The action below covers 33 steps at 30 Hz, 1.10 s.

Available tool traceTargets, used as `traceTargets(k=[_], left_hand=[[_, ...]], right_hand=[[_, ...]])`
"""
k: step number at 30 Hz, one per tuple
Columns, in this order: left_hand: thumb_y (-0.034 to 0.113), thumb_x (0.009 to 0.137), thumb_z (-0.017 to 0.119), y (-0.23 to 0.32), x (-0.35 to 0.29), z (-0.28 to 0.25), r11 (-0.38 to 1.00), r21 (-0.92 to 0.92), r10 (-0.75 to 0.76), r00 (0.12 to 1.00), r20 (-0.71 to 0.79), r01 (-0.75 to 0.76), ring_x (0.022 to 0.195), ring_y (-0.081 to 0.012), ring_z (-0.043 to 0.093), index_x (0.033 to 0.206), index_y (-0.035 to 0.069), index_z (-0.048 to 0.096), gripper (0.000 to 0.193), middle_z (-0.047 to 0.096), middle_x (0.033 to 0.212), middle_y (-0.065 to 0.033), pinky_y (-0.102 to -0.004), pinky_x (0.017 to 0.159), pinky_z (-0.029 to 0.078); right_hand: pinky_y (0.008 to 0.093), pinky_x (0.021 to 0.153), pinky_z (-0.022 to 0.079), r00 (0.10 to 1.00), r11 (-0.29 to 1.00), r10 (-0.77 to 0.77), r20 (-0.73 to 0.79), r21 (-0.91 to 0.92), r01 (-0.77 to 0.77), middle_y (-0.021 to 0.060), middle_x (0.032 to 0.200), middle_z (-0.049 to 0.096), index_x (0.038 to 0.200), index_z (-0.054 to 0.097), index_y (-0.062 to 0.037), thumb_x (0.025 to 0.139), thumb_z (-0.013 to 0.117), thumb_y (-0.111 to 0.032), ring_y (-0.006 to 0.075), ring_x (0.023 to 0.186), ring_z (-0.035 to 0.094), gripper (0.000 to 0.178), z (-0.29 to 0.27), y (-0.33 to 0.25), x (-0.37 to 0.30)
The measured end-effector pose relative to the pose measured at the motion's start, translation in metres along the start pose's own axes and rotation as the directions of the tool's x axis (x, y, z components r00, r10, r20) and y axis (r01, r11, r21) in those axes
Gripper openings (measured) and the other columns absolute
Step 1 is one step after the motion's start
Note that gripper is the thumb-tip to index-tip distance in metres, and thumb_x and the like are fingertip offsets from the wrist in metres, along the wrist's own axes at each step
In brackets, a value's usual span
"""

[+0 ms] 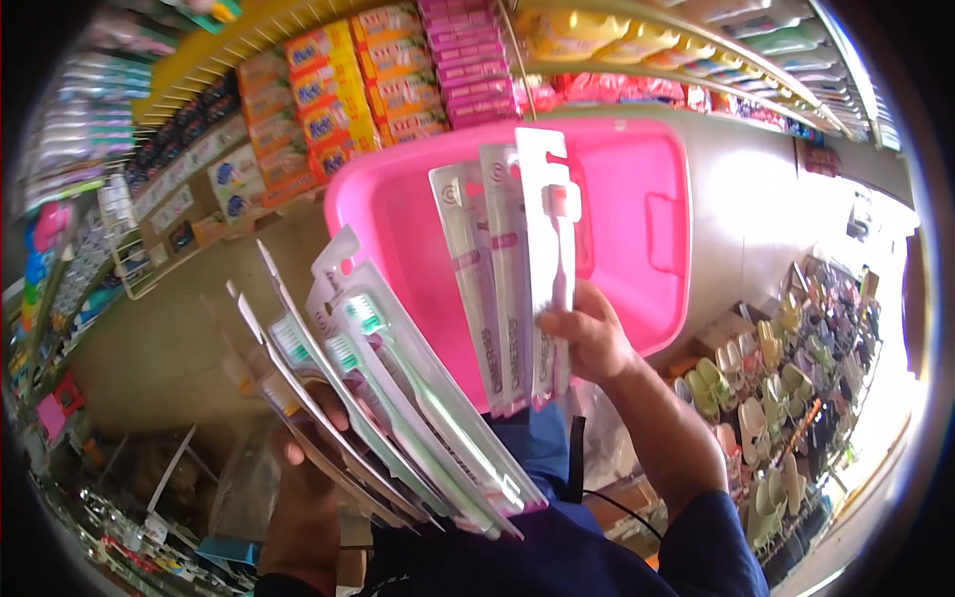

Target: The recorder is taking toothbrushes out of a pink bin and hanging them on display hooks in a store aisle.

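My left hand (323, 423) is wrapped round a fanned bunch of toothbrush packs (428, 398), clear blisters on card with green and white brushes inside. Part of that hand is hidden behind the packs. In my right hand (592, 333) are several more toothbrush packs (512, 269), held upright and spread like cards, the thumb pressing on the front one. A white-headed toothbrush (562, 214) shows in that nearest pack. Behind both bunches is a pink plastic tub (398, 189) with a moulded handle, its inner walls partly covered by the packs.
Orange and yellow boxes (328, 99) and pink packets (463, 60) fill the shelf beyond the tub. Yellow packs (577, 35) line an upper shelf at far right. Many slippers (756, 398) are racked on the right. A shelf of mixed goods (80, 129) runs along the left.
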<state>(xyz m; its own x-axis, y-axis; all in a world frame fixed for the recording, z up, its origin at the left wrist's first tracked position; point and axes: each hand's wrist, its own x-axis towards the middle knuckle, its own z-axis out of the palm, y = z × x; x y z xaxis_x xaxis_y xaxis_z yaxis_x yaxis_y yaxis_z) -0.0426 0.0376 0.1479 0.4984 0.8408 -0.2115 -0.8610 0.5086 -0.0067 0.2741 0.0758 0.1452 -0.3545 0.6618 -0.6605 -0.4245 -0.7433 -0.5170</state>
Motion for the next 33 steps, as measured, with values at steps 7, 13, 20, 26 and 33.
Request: traceTargets(k=[7,13,20,26,33], left_hand=[[0.027,0.084,0.075,-0.012,-0.018,0.058,0.97,0.229,-0.163,0.923,0.348,0.084,0.136,-0.0427,0.035,0.111,0.006,0.063,0.036,0.051,0.134,-0.0176,-0.0595,0.114,0.029],[0.028,0.098,0.052,-0.08,-0.037,0.143,0.903,0.422,0.003,0.985,0.171,-0.076,0.144,-0.04,0.017,0.131,0.013,0.054,0.036,0.058,0.126,0.0003,-0.0626,0.119,0.01],[0.037,0.099,0.048,-0.119,-0.042,0.171,0.797,0.562,0.062,0.956,0.287,-0.22,0.149,-0.0221,0.006,0.127,0.017,0.055,0.034,0.049,0.139,0.0091,-0.0665,0.117,-0.001],[0.048,0.09,0.055,-0.137,-0.068,0.195,0.558,0.76,0.333,0.929,0.162,-0.333,0.147,-0.0267,0.012,0.142,0.025,0.034,0.06,0.031,0.149,-0.0052,-0.0667,0.114,0.015],[0.028,0.098,0.05,-0.116,-0.081,0.193,0.805,0.5,0.07,0.887,0.457,-0.321,0.145,-0.0234,0.014,0.135,0.015,0.048,0.039,0.049,0.136,0.0011,-0.0733,0.109,0.018]], right_hand=[[0.0268,0.076,0.048,0.955,0.981,-0.182,0.235,0.11,0.16,0.0071,0.095,0.067,0.109,0.062,0.0062,0.086,0.063,-0.013,0.0122,0.084,0.061,0.031,0.049,-0.056,-0.1],[0.0238,0.064,0.044,0.926,0.974,-0.198,0.323,0.17,0.149,0.0009,0.077,0.059,0.1,0.063,0.0039,0.085,0.064,-0.011,0.0072,0.069,0.053,0.021,0.052,-0.071,-0.158],[0.0297,0.069,0.053,0.958,0.969,-0.164,0.236,0.222,0.111,0.0066,0.086,0.065,0.104,0.062,0.0054,0.087,0.064,-0.009,0.0122,0.077,0.063,0.022,0.076,-0.067,-0.206],[0.0333,0.08,0.055,0.935,0.975,-0.215,0.283,0.118,0.189,0.0135,0.1,0.068,0.112,0.061,0.006,0.089,0.064,-0.009,0.0176,0.09,0.067,0.028,0.085,-0.065,-0.222],[0.0326,0.075,0.056,0.835,0.949,-0.276,0.476,0.273,0.159,0.0114,0.094,0.07,0.105,0.065,0.0045,0.088,0.063,-0.005,0.0163,0.083,0.067,0.019,0.102,-0.054,-0.232]])
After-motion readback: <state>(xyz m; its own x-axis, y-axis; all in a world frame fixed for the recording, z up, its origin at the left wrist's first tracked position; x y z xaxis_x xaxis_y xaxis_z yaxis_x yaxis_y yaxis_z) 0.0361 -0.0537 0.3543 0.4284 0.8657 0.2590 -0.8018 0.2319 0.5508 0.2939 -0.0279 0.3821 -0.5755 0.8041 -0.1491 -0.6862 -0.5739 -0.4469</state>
